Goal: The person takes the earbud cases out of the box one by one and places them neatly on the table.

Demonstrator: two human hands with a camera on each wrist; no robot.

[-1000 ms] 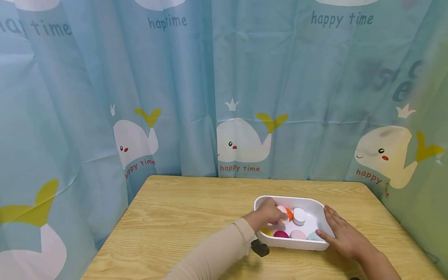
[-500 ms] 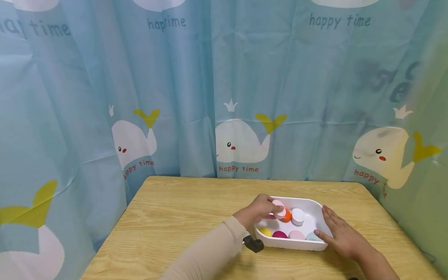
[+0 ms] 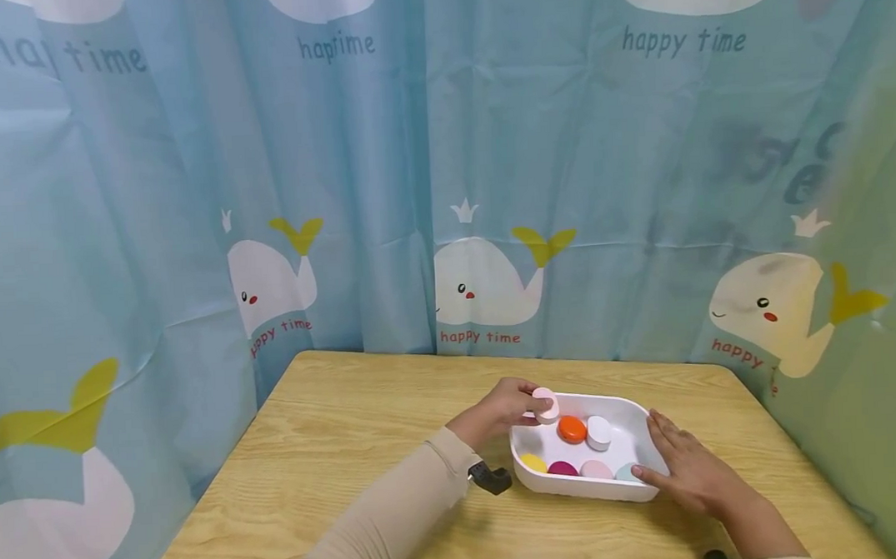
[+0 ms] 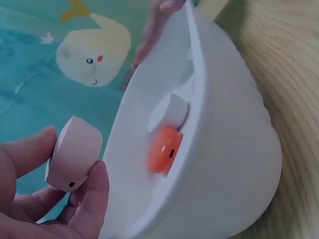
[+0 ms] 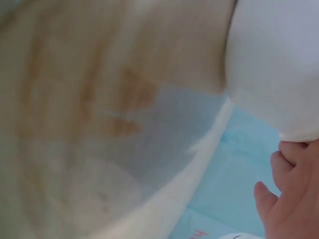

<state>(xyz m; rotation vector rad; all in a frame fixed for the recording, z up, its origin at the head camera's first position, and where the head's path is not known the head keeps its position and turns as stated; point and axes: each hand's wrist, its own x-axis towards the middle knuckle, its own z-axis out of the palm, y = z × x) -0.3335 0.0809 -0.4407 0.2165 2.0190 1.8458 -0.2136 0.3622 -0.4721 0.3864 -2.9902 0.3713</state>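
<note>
Above the left end of a white plastic box, my left hand pinches a pale pink round piece between thumb and fingers. The left wrist view shows its thick, rounded body, with a small dark slot in the edge. An orange round piece with a similar slot lies in the box beside a white one. Along the near wall are yellow, magenta, pink and mint pieces, partly hidden. My right hand rests on the box's right end, fingers extended.
The box stands on a light wood-grain table, toward its right side. A blue whale-print curtain hangs behind the table's far edge, and a greenish one along the right. Black straps cross both wrists.
My left hand has lifted the pale pink piece off the orange one and moved up and left to the box's rim. The orange piece is now fully visible. My right hand stays put.
</note>
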